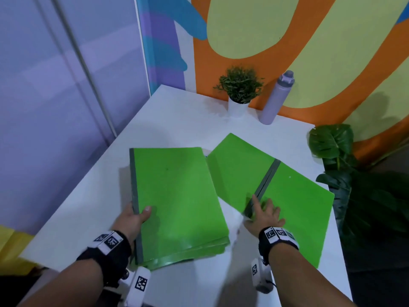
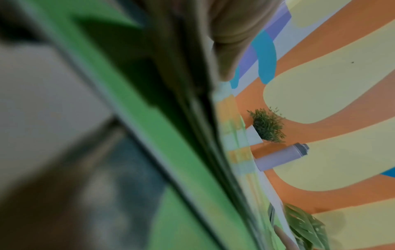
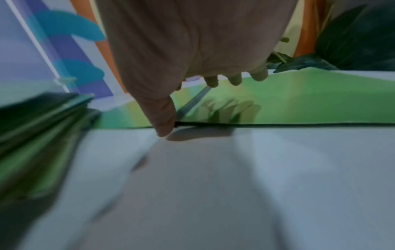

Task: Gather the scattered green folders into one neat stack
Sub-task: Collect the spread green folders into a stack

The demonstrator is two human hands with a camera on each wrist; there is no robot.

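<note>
A stack of green folders (image 1: 177,196) with a grey spine lies on the white table (image 1: 177,120), left of centre. My left hand (image 1: 135,216) grips the stack's spine edge, thumb on top; the left wrist view shows the thumb (image 2: 230,42) on the blurred stack edges (image 2: 149,135). To the right lies a green folder (image 1: 303,207) whose grey spine (image 1: 265,182) borders another green sheet (image 1: 239,169); I cannot tell if that is a second folder. My right hand (image 1: 265,212) rests on it by the spine. Its fingers (image 3: 235,81) are spread and its thumb (image 3: 164,130) is at the front edge.
A small potted plant (image 1: 240,91) and a purple bottle (image 1: 276,98) stand at the table's far edge against the painted wall. A large leafy plant (image 1: 338,156) stands off the table's right edge. White tabletop shows near me between the stack and the right folder.
</note>
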